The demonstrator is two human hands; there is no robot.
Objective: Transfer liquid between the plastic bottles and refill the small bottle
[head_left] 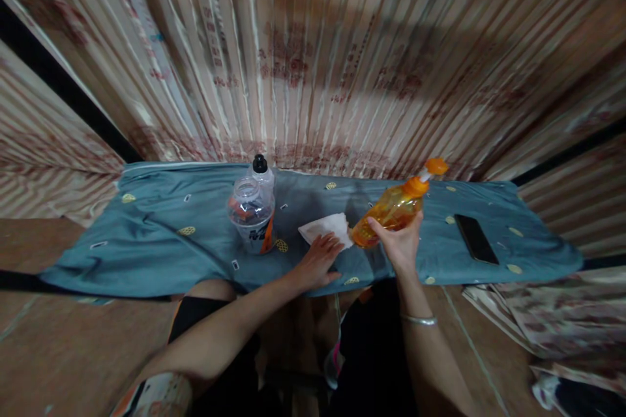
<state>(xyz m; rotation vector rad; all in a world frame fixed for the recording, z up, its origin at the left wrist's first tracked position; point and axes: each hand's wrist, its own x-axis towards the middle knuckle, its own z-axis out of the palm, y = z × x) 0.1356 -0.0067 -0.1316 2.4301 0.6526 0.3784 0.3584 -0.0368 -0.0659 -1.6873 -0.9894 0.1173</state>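
Head view, step in hand: by judgement, mid-handling, with the pump bottle point(386, 215) held aslant and the white tissue point(323, 227) kept to hand at its base.
Right hand point(402, 244): closed around the lower body of the amber pump bottle, thumb laid across the near side, fingers mostly hidden behind.
Left hand point(320, 260): laid over the near edge of the white tissue, fingers loosely extended; impossible to tell whether pinching it or only resting on it.
Pump bottle: tilted, orange pump head pointing up and to the right, base low and to the left, between the two hands and nearer the right; too close to the tissue's right edge to tell touching from just apart.
White tissue: spread on the tabletop point(161, 215), partly under the left hand, left of the bottle's base.
Next move: by judgement, calling for a firm right grip against the lean of the bottle, and for a light left touch on so thin a sheet.
Left of the hands: an open-mouthed clear bottle point(249, 218), with a black-capped bottle point(261, 172) just behind.
Right of the hands: a dark phone point(476, 239), lying flat, apart from the pump bottle.
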